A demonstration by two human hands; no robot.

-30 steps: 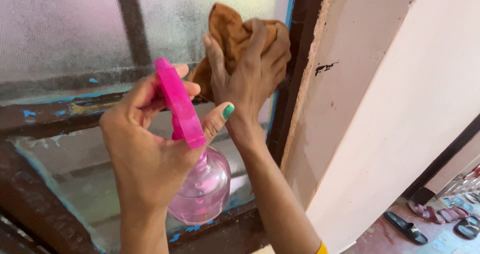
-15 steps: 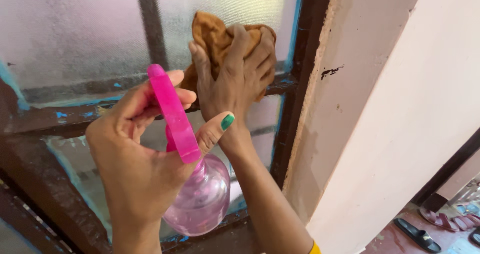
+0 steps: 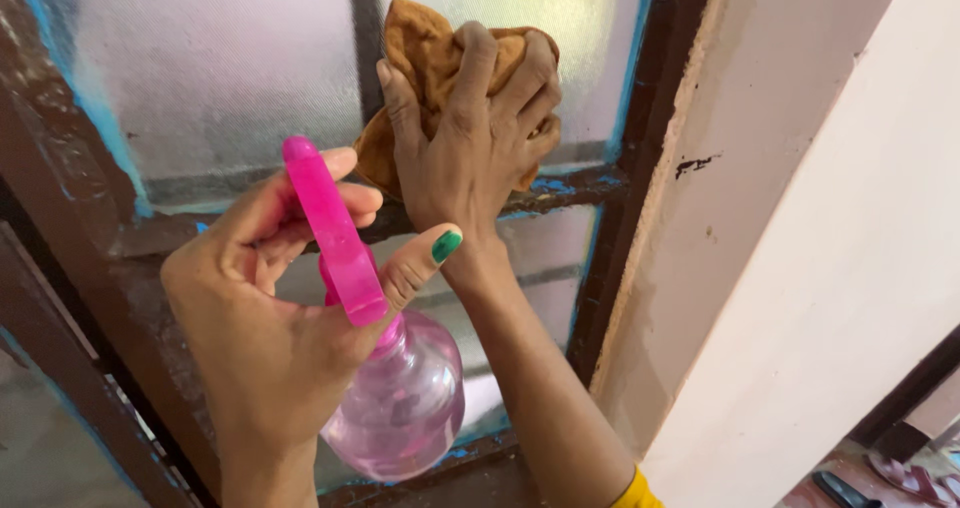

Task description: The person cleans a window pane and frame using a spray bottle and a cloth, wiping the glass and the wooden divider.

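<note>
**Cloth on the glass, spray bottle held beside it**

The right hand (image 3: 470, 133) is closed on a bunched brown cloth (image 3: 420, 43), fingers spread over it and curled at the tips, pressing it flat against the frosted glass (image 3: 230, 58) just above the dark crossbar (image 3: 560, 193) of the window frame. Cloth sticks out above and to the left of the fingers; the rest is hidden under the palm.

The left hand (image 3: 265, 318) grips a pink spray bottle (image 3: 400, 398) around the neck, fingers wrapped in front of the bright pink trigger head (image 3: 335, 233), thumb with a green-painted nail resting on its right side. The clear pink body hangs below the hand, upright, in front of the lower pane. The bottle sits just below and left of the cloth, near the right wrist without touching it.

A pale wall (image 3: 800, 218) stands to the right of the frame.
</note>
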